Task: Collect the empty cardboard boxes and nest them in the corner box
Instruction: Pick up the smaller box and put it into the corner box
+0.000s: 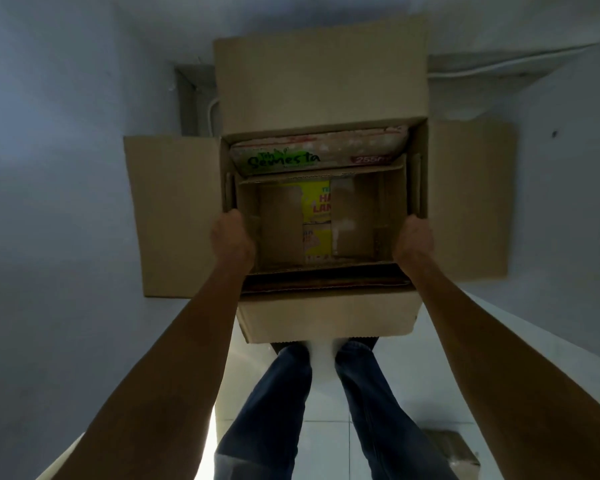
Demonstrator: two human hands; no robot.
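A large brown corner box (174,216) stands open on the floor in the room's corner, its four flaps spread outward. Inside it sits a smaller open cardboard box (388,209) with yellow print showing at its bottom. A flattened printed carton (312,150) with green lettering stands wedged behind the smaller box against the far wall of the large one. My left hand (231,237) grips the smaller box's left wall. My right hand (413,239) grips its right wall. Both hands' fingers are hidden inside.
White walls close in on the left, far side and right. A white pipe (213,112) runs down behind the box's far left. My legs in blue jeans (291,403) stand on pale tiles. Another cardboard piece (451,448) lies at the lower right.
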